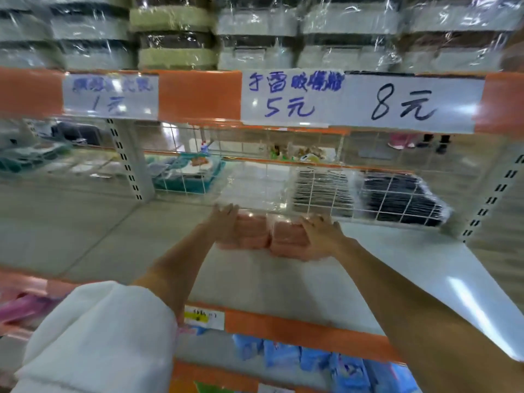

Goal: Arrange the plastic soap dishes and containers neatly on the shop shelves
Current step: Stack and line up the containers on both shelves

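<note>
Two wrapped pink packs sit side by side, touching, on the grey shelf (119, 245) just short of the wire back grille (326, 191). Left hand (224, 225) clasps the left pack (249, 232) from its outer side, right hand (317, 236) clasps the right pack (286, 239) likewise. The pair's long axis runs left-right; both hands equally near. Next move, likely: push straight back to the grille. Pack contents unreadable; blur and wrap hide them.

Wire grid (326, 194) blocks behind; bare shelf (99, 231) lies open leftward.
</note>
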`<action>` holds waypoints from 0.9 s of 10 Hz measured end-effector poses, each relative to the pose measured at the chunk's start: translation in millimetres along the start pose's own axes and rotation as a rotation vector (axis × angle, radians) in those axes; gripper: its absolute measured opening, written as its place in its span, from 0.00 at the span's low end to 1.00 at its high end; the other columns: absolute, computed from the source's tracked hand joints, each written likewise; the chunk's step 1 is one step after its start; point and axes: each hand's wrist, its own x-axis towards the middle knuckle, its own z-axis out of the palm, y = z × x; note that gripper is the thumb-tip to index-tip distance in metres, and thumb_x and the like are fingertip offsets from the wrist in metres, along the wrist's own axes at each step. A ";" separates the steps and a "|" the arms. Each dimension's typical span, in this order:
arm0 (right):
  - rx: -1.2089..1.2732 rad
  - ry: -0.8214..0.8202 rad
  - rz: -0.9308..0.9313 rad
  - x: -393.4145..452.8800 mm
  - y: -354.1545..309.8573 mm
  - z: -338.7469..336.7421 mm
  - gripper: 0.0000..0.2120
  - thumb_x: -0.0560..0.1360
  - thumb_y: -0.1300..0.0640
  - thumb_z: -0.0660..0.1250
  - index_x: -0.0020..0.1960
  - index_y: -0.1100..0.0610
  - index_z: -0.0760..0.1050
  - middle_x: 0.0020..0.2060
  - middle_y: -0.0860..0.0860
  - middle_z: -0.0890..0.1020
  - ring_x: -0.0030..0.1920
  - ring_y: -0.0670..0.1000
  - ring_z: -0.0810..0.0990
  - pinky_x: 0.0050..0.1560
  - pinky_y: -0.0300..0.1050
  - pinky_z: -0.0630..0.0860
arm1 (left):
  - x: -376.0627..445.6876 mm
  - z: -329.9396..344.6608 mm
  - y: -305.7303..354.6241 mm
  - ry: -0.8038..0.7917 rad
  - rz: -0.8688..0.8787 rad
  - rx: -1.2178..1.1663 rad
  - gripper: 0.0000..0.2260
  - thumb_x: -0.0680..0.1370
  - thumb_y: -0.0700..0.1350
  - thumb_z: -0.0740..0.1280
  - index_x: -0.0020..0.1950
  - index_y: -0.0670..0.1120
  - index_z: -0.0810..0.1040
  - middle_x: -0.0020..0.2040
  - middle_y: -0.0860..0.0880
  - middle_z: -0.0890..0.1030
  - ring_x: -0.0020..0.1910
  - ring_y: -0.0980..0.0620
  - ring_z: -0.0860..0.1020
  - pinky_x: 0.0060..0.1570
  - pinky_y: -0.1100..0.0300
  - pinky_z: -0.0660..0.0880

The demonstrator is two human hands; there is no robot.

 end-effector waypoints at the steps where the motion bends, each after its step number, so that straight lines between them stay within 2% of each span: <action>1: -0.051 -0.003 0.039 1.3 6.2 3.9 0.44 0.72 0.43 0.69 0.77 0.54 0.48 0.74 0.58 0.54 0.75 0.61 0.51 0.72 0.59 0.56 | 4.9 0.4 1.7 0.017 -0.041 -0.020 0.39 0.74 0.58 0.68 0.76 0.41 0.54 0.74 0.40 0.60 0.73 0.39 0.59 0.72 0.45 0.58; 2: 0.001 -0.054 0.077 -17.5 11.1 3.8 0.47 0.68 0.40 0.71 0.76 0.58 0.51 0.73 0.61 0.53 0.74 0.62 0.51 0.70 0.59 0.58 | -0.5 2.5 6.1 -0.060 -0.065 0.035 0.45 0.66 0.64 0.73 0.74 0.43 0.59 0.75 0.39 0.53 0.74 0.36 0.51 0.70 0.42 0.57; 3: 0.144 -0.091 0.099 -34.3 17.8 5.3 0.50 0.66 0.39 0.73 0.75 0.60 0.51 0.70 0.59 0.56 0.71 0.59 0.58 0.67 0.56 0.67 | -3.6 5.6 11.5 -0.061 -0.065 -0.022 0.44 0.66 0.62 0.75 0.72 0.43 0.60 0.74 0.39 0.55 0.74 0.37 0.52 0.70 0.40 0.58; 4: 0.214 -0.061 0.104 -62.5 28.2 0.1 0.50 0.66 0.37 0.72 0.74 0.63 0.54 0.67 0.59 0.63 0.68 0.58 0.63 0.66 0.50 0.66 | -22.2 0.6 31.6 -0.076 -0.055 -0.166 0.46 0.66 0.57 0.77 0.74 0.41 0.56 0.73 0.39 0.58 0.71 0.38 0.62 0.67 0.47 0.65; 5: 0.234 -0.005 0.069 -103.4 49.7 -9.6 0.47 0.67 0.36 0.72 0.71 0.65 0.57 0.64 0.59 0.64 0.66 0.58 0.63 0.64 0.49 0.66 | -46.2 -7.0 53.0 -0.065 -0.032 -0.265 0.40 0.71 0.54 0.74 0.74 0.41 0.57 0.71 0.41 0.62 0.68 0.41 0.66 0.61 0.52 0.68; 6: 0.232 -0.005 0.069 -141.6 71.2 -15.7 0.50 0.64 0.34 0.73 0.71 0.63 0.57 0.65 0.59 0.63 0.67 0.58 0.62 0.64 0.52 0.67 | -69.1 -10.7 72.6 -0.057 -0.012 -0.325 0.35 0.71 0.49 0.74 0.73 0.43 0.61 0.70 0.41 0.65 0.65 0.43 0.70 0.50 0.57 0.70; 7: 0.246 -0.008 0.078 -204.3 103.1 -26.3 0.60 0.50 0.25 0.65 0.70 0.62 0.58 0.64 0.58 0.63 0.67 0.57 0.63 0.66 0.51 0.67 | -102.4 -22.8 113.2 -0.087 0.069 -0.332 0.33 0.71 0.49 0.75 0.71 0.44 0.64 0.66 0.44 0.69 0.53 0.51 0.69 0.37 0.66 0.64; 8: 0.274 0.013 0.113 -244.2 131.6 -33.2 0.59 0.51 0.26 0.67 0.69 0.63 0.57 0.67 0.55 0.64 0.67 0.56 0.64 0.67 0.50 0.65 | -126.4 -37.3 147.5 -0.122 0.126 -0.329 0.23 0.71 0.48 0.75 0.61 0.49 0.68 0.56 0.49 0.70 0.48 0.54 0.70 0.37 0.67 0.65; 9: 0.244 0.073 0.173 -284.3 176.9 -39.8 0.46 0.68 0.40 0.73 0.74 0.62 0.55 0.72 0.59 0.58 0.72 0.60 0.57 0.69 0.52 0.62 | -181.3 -83.8 214.0 -0.125 0.250 -0.278 0.26 0.69 0.53 0.75 0.60 0.45 0.70 0.47 0.52 0.75 0.42 0.55 0.74 0.39 0.62 0.70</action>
